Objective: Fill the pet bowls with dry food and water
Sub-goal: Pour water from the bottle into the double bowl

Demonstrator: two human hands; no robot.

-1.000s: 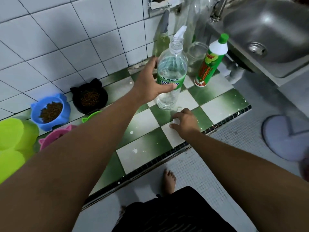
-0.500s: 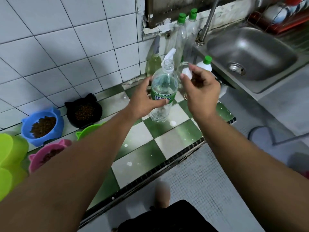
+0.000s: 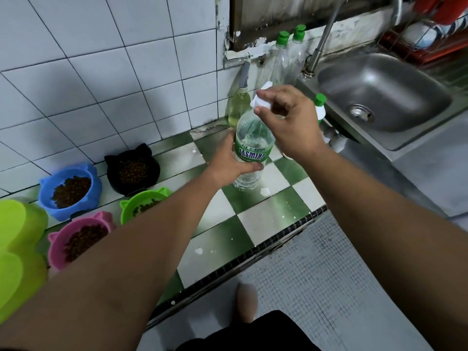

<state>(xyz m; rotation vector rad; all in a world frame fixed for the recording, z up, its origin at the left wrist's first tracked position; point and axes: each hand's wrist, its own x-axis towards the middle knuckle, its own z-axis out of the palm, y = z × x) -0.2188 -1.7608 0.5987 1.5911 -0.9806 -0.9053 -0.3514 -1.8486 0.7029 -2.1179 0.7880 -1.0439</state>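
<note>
A clear water bottle (image 3: pixel 249 138) with a green label stands on the green-and-white checkered counter (image 3: pixel 268 219). My left hand (image 3: pixel 228 163) grips it around the label. My right hand (image 3: pixel 291 120) is over the bottle's mouth and pinches a white cap (image 3: pixel 260 102) in its fingertips. To the left sit cat-shaped bowls with dry food in them: a blue bowl (image 3: pixel 69 191), a black bowl (image 3: pixel 133 168), a green bowl (image 3: pixel 144 205) and a pink bowl (image 3: pixel 78 239).
A steel sink (image 3: pixel 382 97) with a tap lies at the right. Bottles with green caps (image 3: pixel 288 57), an oil bottle (image 3: pixel 239 105) and a white bottle (image 3: pixel 319 107) stand behind the water bottle. Lime-green plastic (image 3: pixel 17 244) fills the left edge. A small white piece (image 3: pixel 265 191) lies by the bottle.
My right hand picked up the white cap from the counter and carried it up over the bottle's mouth. My left hand kept its hold on the bottle.
</note>
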